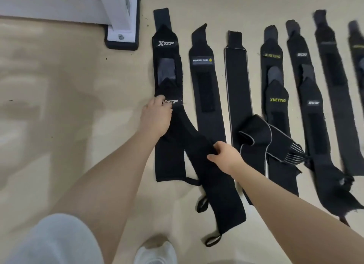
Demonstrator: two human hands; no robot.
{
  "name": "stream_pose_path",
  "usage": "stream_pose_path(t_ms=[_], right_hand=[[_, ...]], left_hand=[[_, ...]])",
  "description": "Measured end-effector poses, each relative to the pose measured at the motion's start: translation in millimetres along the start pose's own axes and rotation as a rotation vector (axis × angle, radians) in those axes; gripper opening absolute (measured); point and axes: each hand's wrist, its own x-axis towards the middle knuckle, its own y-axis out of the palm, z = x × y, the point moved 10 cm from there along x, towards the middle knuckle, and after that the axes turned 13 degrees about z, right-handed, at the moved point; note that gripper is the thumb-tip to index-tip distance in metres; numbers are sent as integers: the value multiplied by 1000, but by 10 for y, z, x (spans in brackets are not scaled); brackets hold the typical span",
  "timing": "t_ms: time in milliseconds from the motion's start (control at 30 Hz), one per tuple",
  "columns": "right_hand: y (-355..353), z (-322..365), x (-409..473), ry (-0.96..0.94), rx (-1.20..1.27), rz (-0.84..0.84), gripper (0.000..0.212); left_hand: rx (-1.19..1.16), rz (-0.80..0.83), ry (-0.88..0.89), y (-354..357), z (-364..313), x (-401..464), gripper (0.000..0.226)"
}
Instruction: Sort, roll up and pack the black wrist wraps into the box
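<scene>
My left hand rests at centre frame on the XTEP label end of the upper XTEP wrap, fingers bent over its edge; whether they pinch the fabric I cannot tell. My right hand, just below and right of centre, grips the middle of that same wrap, which runs slantwise toward the lower middle of the frame. It lies across a second XTEP wrap set straight from top centre downward.

The rest of the wraps lie flat in a row on the floor: a MANUEKLEAR wrap, a grey-edged wrap, then XUEYING wraps and others toward the right edge (blurred there). A partly folded wrap sits right of centre.

I judge sorting to be in hand: pairing like brands. No box is visible. Next move, in my judgement: square the slanted wrap onto its partner, then roll from one end, keeping edges aligned. A white frame foot stands upper left.
</scene>
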Motion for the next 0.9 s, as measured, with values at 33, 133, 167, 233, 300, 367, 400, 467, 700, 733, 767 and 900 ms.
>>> stream_pose_path(t_ms=[33,133,167,233,300,367,400,467,700,733,767,900], right_hand=[[6,18,-8,-1,2,12,21],[84,89,-139,-64,154,123,13],[153,123,-220,-106,238,193,15],[351,156,-397,-158,412,350,21],[565,108,-507,-132,512,477,24],[767,42,-535,-76,498,577,26],[873,22,-532,-49,463,628,29],[1088,-11,-525,14,389,723,38],[1579,87,-451,40,284,799,42],[1523,50,-399,52,63,705,36],[1401,21,-334,74,-159,568,29],[726,169,-253,16,-232,71,33]], left_hand=[[0,74,14,75,24,28,36],[-2,160,9,76,63,76,38],[6,179,8,59,58,90,38],[18,231,-3,60,60,102,39],[8,272,-22,84,58,93,44],[0,303,-19,147,39,61,54],[-7,321,-14,190,40,44,60],[-22,366,-12,269,54,3,74],[110,417,-6,324,57,-73,103],[158,418,-11,351,59,-74,106],[216,411,-23,374,60,-73,107],[485,265,-47,347,-47,-109,109]])
